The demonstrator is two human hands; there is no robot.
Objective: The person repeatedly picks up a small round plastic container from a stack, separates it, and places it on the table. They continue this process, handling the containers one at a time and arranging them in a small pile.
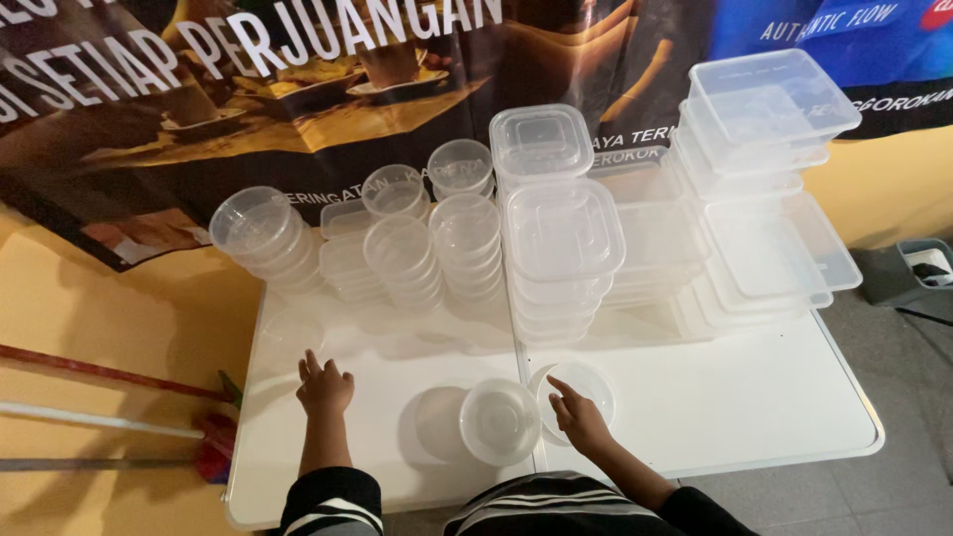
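While the left hand (325, 387) lies flat, fingers loosely spread, on the smooth white table (735, 407), the right hand (579, 419) points one finger onto a round clear lid (586, 382) (thin, glossy plastic) just beside a round tub (499, 421).

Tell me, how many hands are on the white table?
2. The left hand rests flat on the white table near its left edge. The right hand touches a round clear lid, beside a round clear container.
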